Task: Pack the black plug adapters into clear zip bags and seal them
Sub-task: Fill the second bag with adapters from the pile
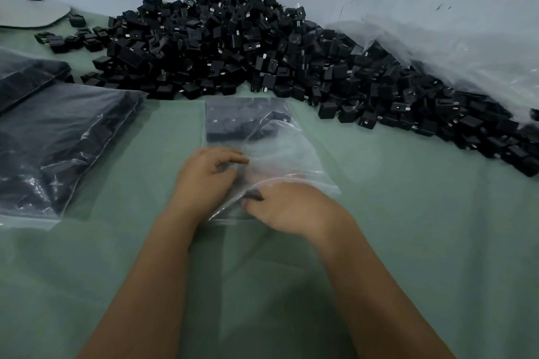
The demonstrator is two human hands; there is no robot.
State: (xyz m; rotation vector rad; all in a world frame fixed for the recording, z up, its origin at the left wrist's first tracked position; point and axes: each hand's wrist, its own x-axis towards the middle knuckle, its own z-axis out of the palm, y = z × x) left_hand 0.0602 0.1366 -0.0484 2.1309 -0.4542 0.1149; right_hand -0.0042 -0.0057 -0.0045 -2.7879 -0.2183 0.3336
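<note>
Desk [408, 242], green cover. Adapter heap [233, 46] along far edge, spilling toward far-right corner (loose plastic sheet [437, 46] draped over its right end). Filled bags [58, 140] stacked at left edge. Open zip bag [262, 143] mid-desk, long axis running away from person, mouth at near end toward hands, row of adapters packed at far closed end. Left hand [204, 178]: fingers [233, 159] curled, pinching bag's near-left edge. Right hand [291, 207]: fingers curled round dark adapter [253, 195] at mouth; likely push goes straight away, along bag axis. Both hands equally near mouth.
</note>
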